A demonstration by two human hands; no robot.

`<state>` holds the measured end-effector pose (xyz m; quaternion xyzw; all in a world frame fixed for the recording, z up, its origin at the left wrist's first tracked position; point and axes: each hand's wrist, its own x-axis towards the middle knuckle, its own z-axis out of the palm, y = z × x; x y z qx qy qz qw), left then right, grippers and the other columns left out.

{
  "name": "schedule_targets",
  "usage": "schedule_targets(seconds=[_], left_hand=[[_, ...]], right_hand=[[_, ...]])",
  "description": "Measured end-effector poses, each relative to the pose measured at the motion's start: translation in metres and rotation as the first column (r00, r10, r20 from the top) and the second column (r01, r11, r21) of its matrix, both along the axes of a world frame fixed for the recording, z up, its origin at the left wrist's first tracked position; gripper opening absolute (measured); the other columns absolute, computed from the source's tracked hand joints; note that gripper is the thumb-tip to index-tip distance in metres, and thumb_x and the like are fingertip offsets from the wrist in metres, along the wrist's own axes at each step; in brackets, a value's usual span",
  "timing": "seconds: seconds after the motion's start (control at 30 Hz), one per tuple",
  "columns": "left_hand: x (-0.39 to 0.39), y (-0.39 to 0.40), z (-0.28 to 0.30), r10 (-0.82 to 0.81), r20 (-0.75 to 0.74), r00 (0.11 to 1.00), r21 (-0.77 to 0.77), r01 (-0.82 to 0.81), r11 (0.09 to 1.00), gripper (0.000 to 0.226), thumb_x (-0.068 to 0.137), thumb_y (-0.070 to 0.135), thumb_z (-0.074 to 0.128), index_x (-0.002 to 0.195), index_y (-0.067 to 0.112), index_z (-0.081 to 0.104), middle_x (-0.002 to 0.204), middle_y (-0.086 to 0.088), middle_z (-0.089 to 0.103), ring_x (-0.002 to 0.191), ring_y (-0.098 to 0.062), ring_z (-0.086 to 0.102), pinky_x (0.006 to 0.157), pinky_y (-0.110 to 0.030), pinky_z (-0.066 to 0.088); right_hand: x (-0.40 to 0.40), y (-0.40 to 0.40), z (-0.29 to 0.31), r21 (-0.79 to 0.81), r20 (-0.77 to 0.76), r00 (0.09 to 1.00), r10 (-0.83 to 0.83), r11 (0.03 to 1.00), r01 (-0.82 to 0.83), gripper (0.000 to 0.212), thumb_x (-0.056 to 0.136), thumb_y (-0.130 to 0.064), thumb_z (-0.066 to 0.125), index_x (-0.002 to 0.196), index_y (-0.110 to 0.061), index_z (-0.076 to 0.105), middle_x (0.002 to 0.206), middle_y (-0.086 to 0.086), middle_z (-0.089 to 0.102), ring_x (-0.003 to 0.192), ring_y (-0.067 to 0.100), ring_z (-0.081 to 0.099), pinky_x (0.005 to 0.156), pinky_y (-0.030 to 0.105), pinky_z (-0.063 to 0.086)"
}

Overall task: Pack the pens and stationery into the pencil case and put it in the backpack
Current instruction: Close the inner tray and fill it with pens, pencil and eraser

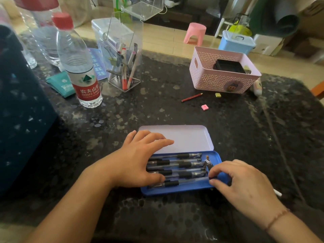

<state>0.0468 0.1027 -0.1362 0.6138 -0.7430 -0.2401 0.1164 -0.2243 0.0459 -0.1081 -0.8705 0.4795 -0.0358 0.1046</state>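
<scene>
The dark speckled table (175, 109) carries, left to right, a water bottle (77, 67), a clear pen holder (125, 55) and a pink basket (222, 71); pale flooring lies beyond. The blue pencil case (178, 189) sits open at front centre, pens (185, 163) in rows. The left hand (140, 158) rests flat, fingers spread, on them. The right hand (245, 183) pinches one pen's end.

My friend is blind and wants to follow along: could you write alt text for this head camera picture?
Two bare hands arrange black-gripped pens in an open blue pencil case on a dark speckled table; the left hand lies flat on them, the right hand fingers their tips. Beyond lie a red pencil, two small erasers, a pink basket and water bottles.
</scene>
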Motion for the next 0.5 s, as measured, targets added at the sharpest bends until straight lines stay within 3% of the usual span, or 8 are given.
schedule_targets(seconds=[0.27,0.4,0.5], left_hand=[[0.000,0.001,-0.003,-0.013,0.026,1.000,0.025,0.012,1.000,0.098,0.068,0.071,0.065,0.148,0.052,0.011,0.148,0.027,0.018,0.140,0.000,0.003,0.120,-0.051,-0.004],[0.000,0.001,-0.003,-0.030,0.025,0.999,0.042,0.029,0.999,0.098,0.067,0.071,0.063,0.147,0.053,0.010,0.147,0.027,0.019,0.140,-0.001,0.005,0.120,-0.052,-0.001],[-0.001,0.001,-0.004,-0.023,0.025,0.999,0.036,0.022,0.999,0.095,0.070,0.076,0.058,0.147,0.052,0.010,0.148,0.026,0.020,0.141,-0.001,0.005,0.119,-0.053,-0.003]], right_hand=[[0.011,0.001,-0.004,0.096,-0.009,0.998,0.062,0.993,-0.060,0.028,0.073,-0.045,0.072,0.061,-0.047,0.047,0.069,-0.030,0.055,0.074,-0.011,0.048,0.060,0.006,0.030],[0.011,-0.010,0.000,0.083,-0.065,0.992,0.108,0.991,-0.103,0.019,0.067,-0.064,0.057,0.069,-0.047,0.051,0.076,-0.026,0.058,0.079,-0.003,0.051,0.064,0.014,0.041],[0.015,-0.043,0.012,0.096,0.090,0.995,0.049,0.994,-0.057,0.024,0.066,-0.064,0.057,0.081,-0.046,0.060,0.080,-0.029,0.061,0.069,-0.003,0.056,0.056,0.020,0.044]])
